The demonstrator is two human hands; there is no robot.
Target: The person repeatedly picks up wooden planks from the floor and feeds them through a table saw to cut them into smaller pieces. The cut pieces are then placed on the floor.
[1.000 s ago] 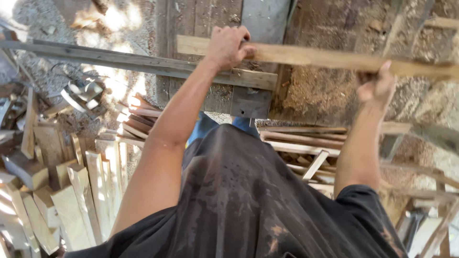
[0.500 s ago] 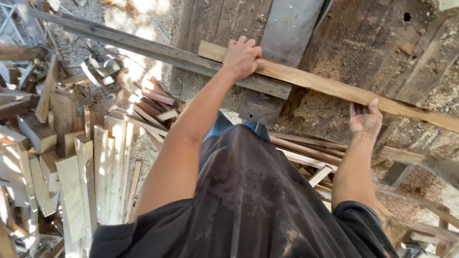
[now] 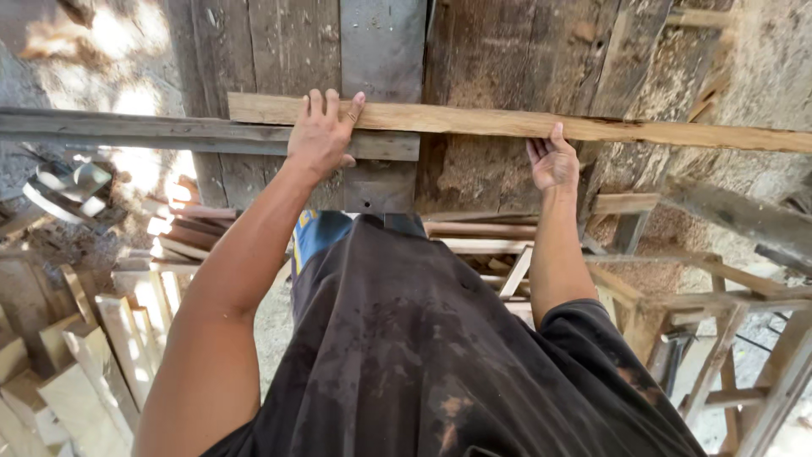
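A long pale wooden plank [image 3: 474, 123] lies across a dark, worn wooden table top [image 3: 507, 59], running from upper left to the right edge of the view. My left hand [image 3: 321, 135] rests flat on the plank's left end, fingers spread over its top. My right hand [image 3: 551, 159] is under the plank's near edge near its middle, palm up, thumb touching the wood. A grey metal rail [image 3: 169, 134] runs out to the left from beneath the plank. My dark, stained shirt fills the lower middle.
Cut boards [image 3: 93, 364] stand stacked at the lower left. Loose strips and slats [image 3: 482, 241] lie under the table. A rough wooden frame [image 3: 719, 296] stands at the right. Sawdust covers the surface at upper right [image 3: 761, 76].
The plank has swung from a slant to nearly level. My right hand has slid left along it toward the middle. The view has shifted to the right.
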